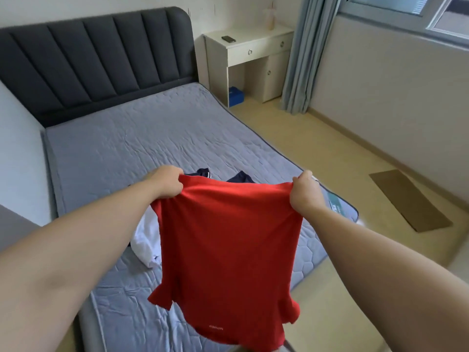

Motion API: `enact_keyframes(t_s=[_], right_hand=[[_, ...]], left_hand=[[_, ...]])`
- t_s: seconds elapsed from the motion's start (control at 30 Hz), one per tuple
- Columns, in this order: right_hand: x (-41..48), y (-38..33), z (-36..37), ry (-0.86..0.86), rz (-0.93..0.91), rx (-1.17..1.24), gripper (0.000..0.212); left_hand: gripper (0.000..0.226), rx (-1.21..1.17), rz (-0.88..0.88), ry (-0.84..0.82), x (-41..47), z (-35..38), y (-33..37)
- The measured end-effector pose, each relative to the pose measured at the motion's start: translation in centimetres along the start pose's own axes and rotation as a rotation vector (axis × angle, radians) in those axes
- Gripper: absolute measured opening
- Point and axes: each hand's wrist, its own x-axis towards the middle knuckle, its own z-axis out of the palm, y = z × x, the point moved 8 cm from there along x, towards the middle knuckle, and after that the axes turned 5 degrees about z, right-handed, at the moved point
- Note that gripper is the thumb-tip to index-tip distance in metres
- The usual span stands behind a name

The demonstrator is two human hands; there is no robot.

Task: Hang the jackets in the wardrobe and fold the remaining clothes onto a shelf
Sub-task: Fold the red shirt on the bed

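A red shirt [228,237] is held up above the foot of the bed [114,148], stretched between both hands. One corner of its upper edge is gripped by the left hand [166,185], whose fingers are curled tightly into the cloth. The other corner is pinched by the right hand [305,191] between the thumb and the curled fingers. The shirt is hung upside down: its short sleeves flare out near the bottom, and small white lettering, too small to be read, is seen low on the cloth. Its lowest part is cut off by the frame edge.

On the bed behind the shirt, a white garment [146,242] is partly hidden by the red cloth and the left forearm. A navy garment [239,177] is shown only in scraps above the stretched edge. What kind of clothing either is cannot be told.

A white desk [261,55] is placed beside the headboard [96,64], its drawer closed. A small dark object [228,39] lies on its top and cannot be identified. A blue box [236,96] is set under the desk; its contents are not seen. A brown mat [409,199] is laid on the floor.
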Motion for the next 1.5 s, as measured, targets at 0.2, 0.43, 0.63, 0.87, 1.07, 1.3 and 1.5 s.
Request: enact_keyframes(t_s=[0.2, 0.43, 0.63, 0.87, 1.07, 1.3, 1.5], right_hand=[[9.1, 1.9, -2.5, 0.048, 0.056, 0.266, 0.014], [14.0, 0.9, -8.1, 0.255, -0.097, 0.288, 0.016], [11.5, 3.5, -4.6, 0.168, -0.176, 0.095, 0.013], [3.3, 10.1, 12.7, -0.21, -0.228, -0.614, 0.026], [-1.9, 17.7, 32.4, -0.491, -0.502, -0.967, 0.028], [-8.6, 23.5, 45.9, -0.773, -0.526, -1.067, 0.03], [-15.2, 26.0, 52.6, -1.001, -0.455, -1.095, 0.033]], left_hand=[[0.016, 0.158, -0.044, 0.104, 8.0, -1.7, 4.7], [0.019, 0.295, 0.004, 0.381, 12.1, -6.9, 8.5], [0.024, 0.395, 0.365, 0.37, 10.8, -3.8, 10.2], [0.04, 0.39, 0.412, 0.145, 11.1, 13.1, 4.2], [0.047, 0.396, 0.347, -0.179, 10.9, 34.9, -3.5], [0.053, 0.456, 0.316, -0.426, 4.5, 52.0, -11.4], [0.052, 0.336, 0.19, -0.408, -1.5, 56.9, -16.4]])
